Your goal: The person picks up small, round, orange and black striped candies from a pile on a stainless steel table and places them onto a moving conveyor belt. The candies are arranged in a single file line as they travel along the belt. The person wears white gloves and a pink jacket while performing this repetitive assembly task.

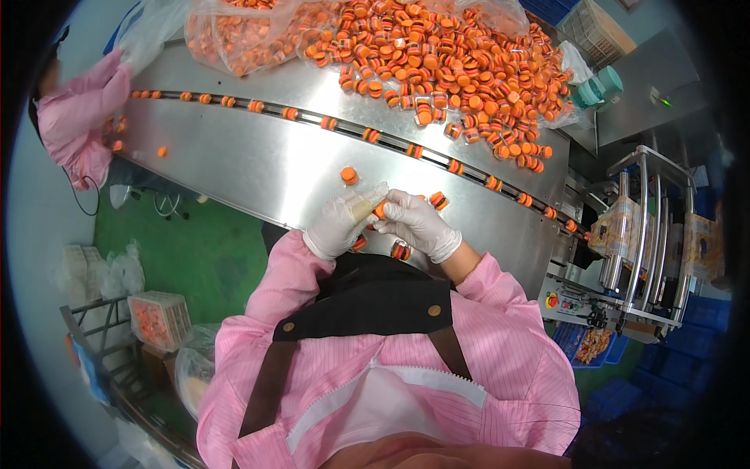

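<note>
Left hand (337, 224), right hand (416, 223): gloved, pressed together at near table (250, 168) edge, fingers pinching one orange cap (380, 209) between them. Loose cap (349, 175) just beyond left hand. More caps in row (328, 123) along curved track. Big heap (461, 59) far right. Bags (242, 31) far left.

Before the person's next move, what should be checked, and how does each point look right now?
1. Both gloves on: ok; left hand, right hand.
2. Orange piece pinched between the hands: ok.
3. Grip firm: cannot tell, fingers cover it.
4. Track carrying a spaced row of pieces: ok.
5. Loose piece lying on the steel table, off the track: not ok.
6. Pile of pieces within reach: cannot tell.
</note>
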{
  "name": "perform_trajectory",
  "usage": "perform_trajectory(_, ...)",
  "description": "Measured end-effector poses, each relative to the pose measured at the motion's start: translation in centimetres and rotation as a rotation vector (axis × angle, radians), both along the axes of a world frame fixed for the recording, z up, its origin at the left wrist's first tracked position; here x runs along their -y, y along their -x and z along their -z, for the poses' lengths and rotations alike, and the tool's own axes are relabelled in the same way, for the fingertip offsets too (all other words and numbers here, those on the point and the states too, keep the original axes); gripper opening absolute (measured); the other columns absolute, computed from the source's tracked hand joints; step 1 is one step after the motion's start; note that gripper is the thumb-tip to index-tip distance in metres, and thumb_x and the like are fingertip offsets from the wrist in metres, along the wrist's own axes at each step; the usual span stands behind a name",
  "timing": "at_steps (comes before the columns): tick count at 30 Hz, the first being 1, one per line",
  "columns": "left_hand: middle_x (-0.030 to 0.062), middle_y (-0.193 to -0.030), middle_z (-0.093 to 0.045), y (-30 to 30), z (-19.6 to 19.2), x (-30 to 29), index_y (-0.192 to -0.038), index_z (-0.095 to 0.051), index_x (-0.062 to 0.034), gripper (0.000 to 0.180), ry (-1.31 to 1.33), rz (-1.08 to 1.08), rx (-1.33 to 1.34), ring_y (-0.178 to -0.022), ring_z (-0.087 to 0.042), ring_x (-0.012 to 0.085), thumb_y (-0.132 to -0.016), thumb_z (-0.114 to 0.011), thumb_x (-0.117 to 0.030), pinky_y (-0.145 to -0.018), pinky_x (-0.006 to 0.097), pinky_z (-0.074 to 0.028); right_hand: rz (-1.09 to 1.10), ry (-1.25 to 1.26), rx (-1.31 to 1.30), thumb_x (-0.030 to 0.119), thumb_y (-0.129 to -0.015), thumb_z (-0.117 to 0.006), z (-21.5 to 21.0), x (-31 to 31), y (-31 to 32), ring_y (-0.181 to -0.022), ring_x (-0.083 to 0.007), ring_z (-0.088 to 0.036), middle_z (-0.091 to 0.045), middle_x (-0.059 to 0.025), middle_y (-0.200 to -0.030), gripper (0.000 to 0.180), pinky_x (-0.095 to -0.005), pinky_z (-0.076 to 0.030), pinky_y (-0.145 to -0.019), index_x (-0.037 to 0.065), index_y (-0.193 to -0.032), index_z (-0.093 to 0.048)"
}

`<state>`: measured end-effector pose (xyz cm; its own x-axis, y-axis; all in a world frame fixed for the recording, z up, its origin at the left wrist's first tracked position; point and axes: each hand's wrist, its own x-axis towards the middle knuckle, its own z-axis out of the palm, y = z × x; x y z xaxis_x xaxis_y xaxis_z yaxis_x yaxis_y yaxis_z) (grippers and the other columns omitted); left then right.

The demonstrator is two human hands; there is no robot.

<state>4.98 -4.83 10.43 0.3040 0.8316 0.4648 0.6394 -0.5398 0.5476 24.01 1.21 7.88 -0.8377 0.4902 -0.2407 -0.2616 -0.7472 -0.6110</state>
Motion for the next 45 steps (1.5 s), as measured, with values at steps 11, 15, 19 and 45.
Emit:
perform_trajectory(11,0.0069,-0.080,-0.062,-0.3,-0.9,0.4,-0.091,-0.064,-0.0083,0.014,-0.171,-0.173,-0.130,-0.065,-0.061,0.0289,-0.078,-0.068,-0.013,-0.056,0.039,-0.049,0.199,0.027,0.092,0.022,-0.095,-0.062,-0.7,1.0,1.0,-0.081,-0.0141,-0.061,-0.061,-0.0063,-0.095,0.033,-0.0292,-0.053,-0.077,0.000,-0.116,-0.050)
perform_trajectory(15,0.0067,-0.074,-0.057,-1.0,-1.4,0.1,-0.083,-0.062,-0.0093,0.008,-0.135,-0.188,-0.077,-0.060,-0.058,0.0283,-0.078,-0.068,-0.011,-0.051,0.039,-0.046,0.256,-0.059,0.160,0.022,-0.095,-0.062,-0.4,1.3,1.2,-0.077,-0.0135,-0.061,-0.061,-0.0074,-0.089,0.035,-0.0293,-0.053,-0.073,0.000,-0.116,-0.046)
perform_trajectory(19,0.0082,-0.075,-0.059,-1.4,-0.6,0.4,-0.081,-0.061,-0.0077,0.011,-0.033,-0.268,-0.063,-0.060,-0.059,0.0285,-0.074,-0.070,-0.006,-0.053,0.038,-0.048,0.282,-0.127,0.201,0.021,-0.095,-0.062,0.1,1.4,1.5,-0.074,-0.0139,-0.062,-0.062,-0.0082,-0.088,0.036,-0.0275,-0.053,-0.069,-0.001,-0.116,-0.043)
perform_trajectory(45,0.0094,-0.098,-0.064,5.4,0.8,-3.6,-0.105,-0.066,-0.0101,0.024,0.094,-0.373,0.055,-0.080,-0.062,0.0280,-0.082,-0.071,-0.017,-0.069,0.038,-0.051,0.186,-0.006,0.170,0.013,-0.093,-0.061,-0.3,0.5,-0.2,-0.093,-0.0160,-0.061,-0.059,-0.0088,-0.108,0.037,-0.0286,-0.051,-0.083,0.001,-0.125,-0.048)
